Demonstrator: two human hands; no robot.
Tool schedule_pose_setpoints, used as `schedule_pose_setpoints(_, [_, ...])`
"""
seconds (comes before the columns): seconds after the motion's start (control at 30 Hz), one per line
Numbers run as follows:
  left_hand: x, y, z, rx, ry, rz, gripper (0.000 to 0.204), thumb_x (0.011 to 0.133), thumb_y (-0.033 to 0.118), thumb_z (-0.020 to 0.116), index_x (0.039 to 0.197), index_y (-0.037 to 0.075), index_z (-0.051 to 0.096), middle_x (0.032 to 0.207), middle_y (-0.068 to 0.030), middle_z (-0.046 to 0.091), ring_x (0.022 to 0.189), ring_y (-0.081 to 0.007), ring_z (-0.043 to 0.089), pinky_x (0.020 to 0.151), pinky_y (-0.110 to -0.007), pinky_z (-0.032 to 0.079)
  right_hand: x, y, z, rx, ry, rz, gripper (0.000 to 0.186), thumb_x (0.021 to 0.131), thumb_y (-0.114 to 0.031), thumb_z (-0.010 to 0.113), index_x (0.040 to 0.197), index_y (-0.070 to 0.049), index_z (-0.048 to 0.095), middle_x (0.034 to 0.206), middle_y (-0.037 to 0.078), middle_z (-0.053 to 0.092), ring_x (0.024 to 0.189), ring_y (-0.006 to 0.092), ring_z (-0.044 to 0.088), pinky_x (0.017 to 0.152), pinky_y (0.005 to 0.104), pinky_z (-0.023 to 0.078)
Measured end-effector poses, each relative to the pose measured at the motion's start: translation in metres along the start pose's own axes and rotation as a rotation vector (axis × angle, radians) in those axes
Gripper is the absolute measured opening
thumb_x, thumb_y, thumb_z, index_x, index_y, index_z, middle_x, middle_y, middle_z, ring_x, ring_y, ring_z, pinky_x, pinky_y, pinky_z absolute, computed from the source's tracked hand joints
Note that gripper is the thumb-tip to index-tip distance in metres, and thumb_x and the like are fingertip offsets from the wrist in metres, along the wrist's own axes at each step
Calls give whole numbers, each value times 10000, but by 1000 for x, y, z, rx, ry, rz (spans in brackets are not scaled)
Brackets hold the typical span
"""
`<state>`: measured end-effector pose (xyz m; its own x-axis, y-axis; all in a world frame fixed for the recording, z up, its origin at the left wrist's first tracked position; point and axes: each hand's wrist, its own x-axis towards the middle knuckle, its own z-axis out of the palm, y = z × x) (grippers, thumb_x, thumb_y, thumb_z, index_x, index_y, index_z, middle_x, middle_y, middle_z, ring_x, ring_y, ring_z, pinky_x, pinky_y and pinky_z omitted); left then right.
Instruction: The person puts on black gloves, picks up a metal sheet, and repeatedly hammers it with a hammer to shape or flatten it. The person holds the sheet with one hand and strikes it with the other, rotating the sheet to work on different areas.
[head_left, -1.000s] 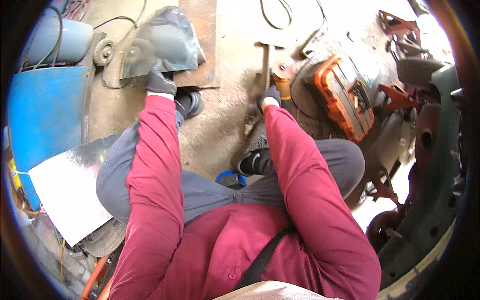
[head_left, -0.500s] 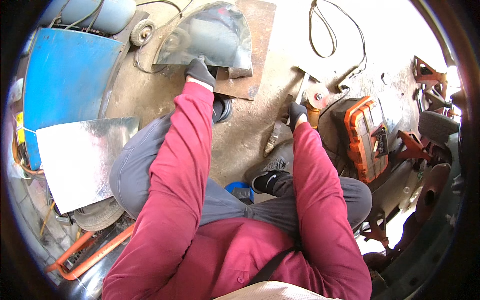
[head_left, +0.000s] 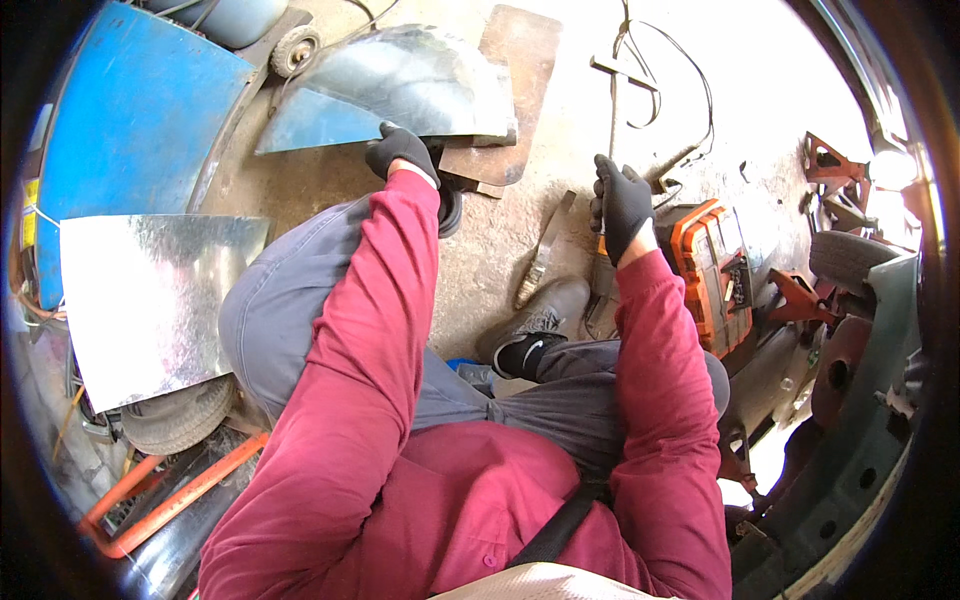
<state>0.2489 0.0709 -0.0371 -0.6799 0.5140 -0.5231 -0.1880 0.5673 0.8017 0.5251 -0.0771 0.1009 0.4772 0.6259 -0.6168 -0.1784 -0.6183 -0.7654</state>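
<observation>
My left hand (head_left: 402, 150), in a dark glove, is closed on the near edge of a curved, shiny piece of sheet metal (head_left: 410, 85). This piece rests over a flat rusty plate (head_left: 525, 50) on the floor. My right hand (head_left: 624, 205), also gloved, is wrapped round the handle of a hammer (head_left: 624, 72). Its long thin shaft points away from me, with the narrow crosswise head at the far end. Between my hands a long flat metal tool (head_left: 548, 245) lies on the floor, apart from both.
An orange-and-black toolbox (head_left: 700, 265) stands right of my right hand. Red jack stands (head_left: 835, 165) and a tyre (head_left: 850, 258) are further right. On the left are a blue panel (head_left: 150, 110), a flat shiny metal sheet (head_left: 150, 300) and an orange metal frame (head_left: 180, 500). A black cable (head_left: 705, 60) lies ahead.
My right hand has moved up and slightly right with the hammer, whose head is now farther away. The curved sheet metal has turned and tilted in my left hand, its left corner swinging left and nearer.
</observation>
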Motion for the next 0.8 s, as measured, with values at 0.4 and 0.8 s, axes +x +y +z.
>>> schedule_pose_setpoints(0.4, [-17,-7,-21,140,-297,-59,585,1051,496,559,1297,-25,656,1336,-207,715,1177,-273,695,995,-351,533,-95,-40,15,-196,-92,-571,338,1082,-237,681,1284,33,649,928,97,689,803,170,640,714,313,502])
schedule_pose_setpoints(0.8, [-8,-38,-5,-260,-515,-31,675,1110,543,543,1295,-91,684,1247,-189,744,1061,-290,685,985,-406,537,-86,-57,26,-942,-61,-597,421,1079,-191,647,1485,-84,616,1085,307,748,1006,449,754,852,486,589])
